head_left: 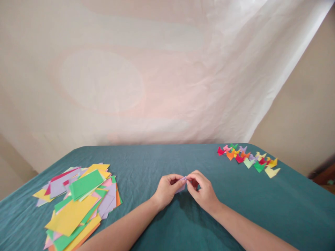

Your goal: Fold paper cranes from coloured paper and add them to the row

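My left hand (167, 190) and my right hand (202, 190) meet over the middle of the teal tablecloth (146, 164). Both pinch one small lilac piece of paper (182, 185) between fingertips and thumbs, just above the cloth. Most of the paper is hidden by my fingers, so its fold cannot be made out. Both forearms come in from the bottom edge.
A loose heap of coloured paper rectangles (78, 202) lies at the front left. Several small folded paper pieces (248, 158) in many colours sit in a cluster at the back right. A pale sheet (157, 69) hangs behind the table as a backdrop.
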